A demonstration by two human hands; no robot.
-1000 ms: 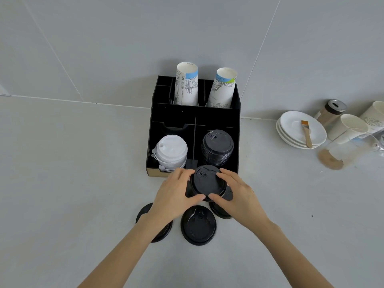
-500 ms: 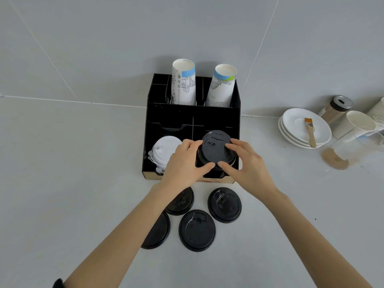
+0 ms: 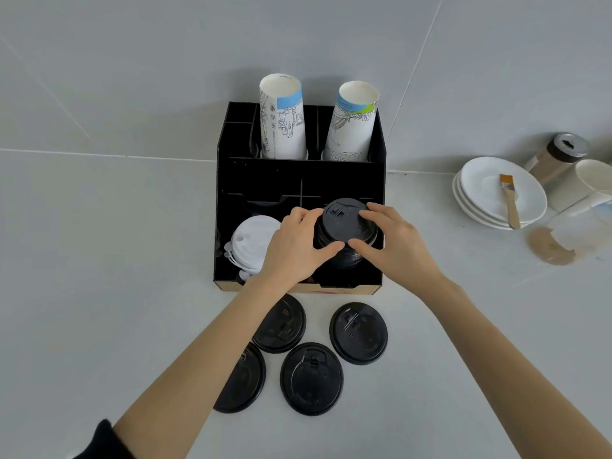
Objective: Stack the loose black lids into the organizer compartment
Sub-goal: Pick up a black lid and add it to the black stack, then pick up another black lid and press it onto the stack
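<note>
— Views on record?
— One: head-worn, wide-angle, above the counter (image 3: 99,293), facing forward and down.
— Range?
— Close; organizer (image 3: 299,180) centred, forearms entering from the bottom edge, wall behind. No second view shares anything.

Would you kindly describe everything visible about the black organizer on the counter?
The black organizer is a matte, box-like caddy with thin dividers, standing upright against the wall. Its raised back row holds two paper cups; other back slots look empty. In front, the left compartment holds white lids, the right a black lid stack, gripped by the left hand and right hand. Its bottom front edge looks tan.
</note>
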